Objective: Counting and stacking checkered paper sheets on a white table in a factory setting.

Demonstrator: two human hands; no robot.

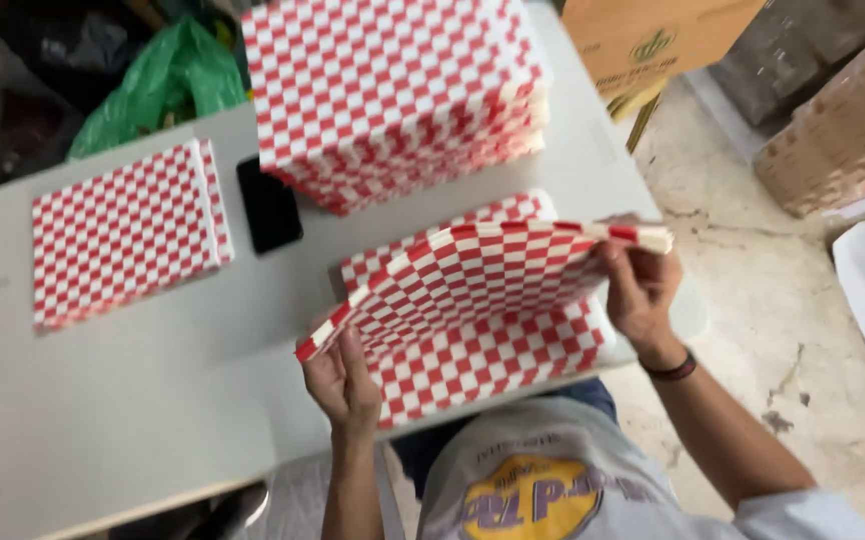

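A bundle of red-and-white checkered paper sheets point(472, 275) is lifted and bowed upward above more of the same sheets point(492, 360) lying flat on the grey table point(152, 400). My left hand point(344, 385) grips the bundle's near-left corner. At the right end, my right hand point(637, 290) pinches the bundle's edge, with a dark band on its wrist. Both hands hold the same bundle.
A tall stack of checkered sheets point(392, 90) stands at the table's far middle, a low pile point(127, 235) at the left, a black phone point(269, 205) between them. A green bag point(162, 85) lies behind. Cardboard boxes point(652, 40) and a stone floor are to the right.
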